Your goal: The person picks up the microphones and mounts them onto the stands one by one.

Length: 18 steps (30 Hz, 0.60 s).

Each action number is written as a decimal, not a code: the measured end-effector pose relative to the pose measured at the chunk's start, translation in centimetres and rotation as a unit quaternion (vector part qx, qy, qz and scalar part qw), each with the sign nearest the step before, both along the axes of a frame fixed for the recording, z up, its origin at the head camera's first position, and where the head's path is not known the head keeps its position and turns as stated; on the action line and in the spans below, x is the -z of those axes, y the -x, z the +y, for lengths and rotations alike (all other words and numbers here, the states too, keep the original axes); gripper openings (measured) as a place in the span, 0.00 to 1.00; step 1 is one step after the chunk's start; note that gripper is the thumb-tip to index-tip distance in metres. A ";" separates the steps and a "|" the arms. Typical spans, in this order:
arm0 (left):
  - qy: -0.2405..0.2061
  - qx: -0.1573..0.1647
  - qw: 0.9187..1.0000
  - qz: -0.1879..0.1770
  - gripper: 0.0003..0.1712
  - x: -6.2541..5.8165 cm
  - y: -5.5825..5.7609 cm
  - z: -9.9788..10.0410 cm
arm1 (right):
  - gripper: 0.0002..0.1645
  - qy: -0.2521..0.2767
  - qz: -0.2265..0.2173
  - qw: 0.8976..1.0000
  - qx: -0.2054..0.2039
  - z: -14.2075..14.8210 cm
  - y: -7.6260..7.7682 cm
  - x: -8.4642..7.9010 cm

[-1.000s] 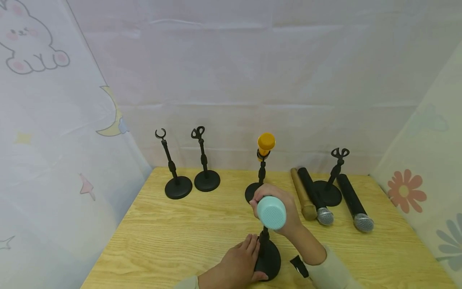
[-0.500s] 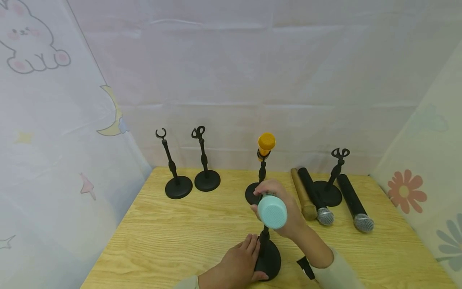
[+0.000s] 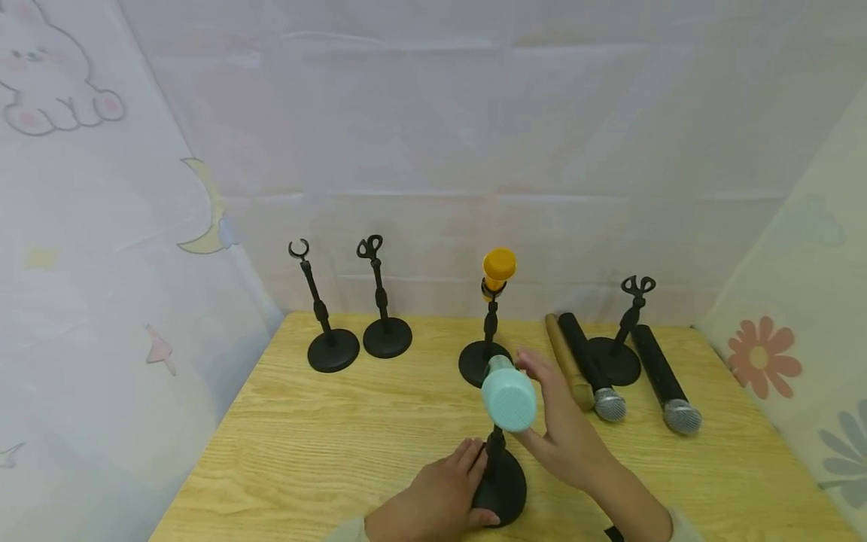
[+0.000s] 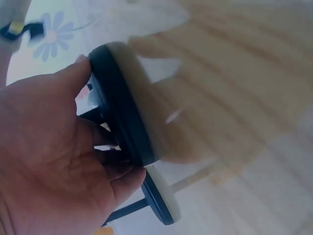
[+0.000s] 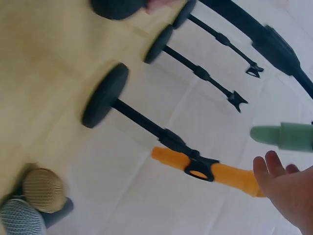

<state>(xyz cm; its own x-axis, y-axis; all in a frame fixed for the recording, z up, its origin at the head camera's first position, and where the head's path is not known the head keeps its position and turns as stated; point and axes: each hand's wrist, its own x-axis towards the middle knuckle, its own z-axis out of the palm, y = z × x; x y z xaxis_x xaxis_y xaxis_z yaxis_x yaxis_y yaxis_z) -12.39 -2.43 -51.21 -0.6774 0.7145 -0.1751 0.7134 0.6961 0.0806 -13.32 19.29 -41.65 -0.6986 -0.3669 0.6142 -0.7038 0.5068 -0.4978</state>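
A mint-green microphone (image 3: pixel 509 399) sits on top of the nearest black microphone stand (image 3: pixel 504 489), its head toward me and its handle (image 5: pixel 293 136) pointing away. My left hand (image 3: pixel 436 493) holds that stand's round base; in the left wrist view the thumb and fingers (image 4: pixel 128 183) reach its rim from opposite sides. Just right of the mint-green microphone is my right hand (image 3: pixel 572 440), its fingers spread and holding nothing. The microphone's head hides the stand's clip in the head view.
Behind stands a stand bearing a yellow microphone (image 3: pixel 499 266). Two bare stands (image 3: pixel 333 351) (image 3: pixel 387 337) are at back left, another stand (image 3: pixel 615 361) at back right. Near it lie a gold microphone (image 3: pixel 567 361) and two black ones (image 3: pixel 584 354) (image 3: pixel 658 369). A curtain (image 3: pixel 433 150) hangs behind the table.
My right hand has let go of the mint-green microphone and moved right and down, fingers spreading. The microphone stays on the stand. My left hand keeps its place on the base.
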 end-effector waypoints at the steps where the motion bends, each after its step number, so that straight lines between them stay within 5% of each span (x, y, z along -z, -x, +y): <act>1: -0.010 0.000 1.000 -0.011 0.52 0.0 0.2 -0.2 | 0.50 -0.003 -0.003 1.000 0.011 0.1 -0.2 0.4; 8: -0.052 -0.015 0.994 -0.098 0.49 -0.9 1.2 -1.1 | 0.45 -0.052 -0.092 0.993 0.050 0.2 -1.4 3.2; 13: -0.083 -0.036 0.987 -0.132 0.48 -1.3 1.6 -2.0 | 0.48 -0.119 -0.221 0.967 0.040 0.7 -1.8 5.3; 18: -0.115 -0.056 0.982 -0.136 0.46 -2.4 1.7 -2.9 | 0.46 -0.197 -0.260 0.945 0.008 0.8 -2.2 6.6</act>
<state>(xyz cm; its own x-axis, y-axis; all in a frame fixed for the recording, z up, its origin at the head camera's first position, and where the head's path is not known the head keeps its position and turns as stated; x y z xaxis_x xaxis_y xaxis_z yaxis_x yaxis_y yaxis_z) -14.11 -5.31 -48.79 -0.7040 0.6803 -0.2038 0.5640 0.7100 0.4217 -11.10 20.06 -48.29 -0.8759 -0.4824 0.0042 -0.4063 0.7329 -0.5457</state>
